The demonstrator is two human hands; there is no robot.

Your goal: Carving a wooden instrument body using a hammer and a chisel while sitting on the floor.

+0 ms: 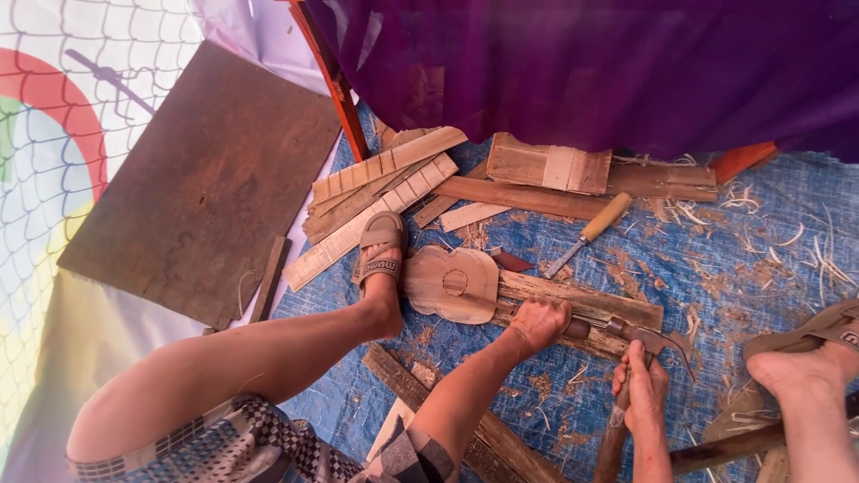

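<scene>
A small guitar-shaped wooden piece [452,283] lies flat near the middle of the frame on a blue woven tarp [752,268], its neck running right along a rough wooden block [582,304]. The left hand [540,320] is closed around the handle of a chisel [591,326] that rests on the neck, just right of the rounded body. The right hand [642,386], lower right of centre, is wrapped tight around the wooden handle of a claw hammer [658,342], whose metal head sits just beside the chisel's butt end; whether they touch I cannot tell. A sandalled foot [380,255] presses against the left edge of the rounded body, and a second sandalled foot [805,353] rests at the right edge of the frame.

Above the piece, toward the upper middle, a second chisel with a pale wooden handle [591,231] lies on the tarp. Around it are stacked flat wood offcuts [385,183] and pale shavings [805,241] scattered toward the right. A large dark board [201,179] lies at the upper left, partly on a printed sheet [45,134]. A purple cloth [582,63] fills the top of the frame.
</scene>
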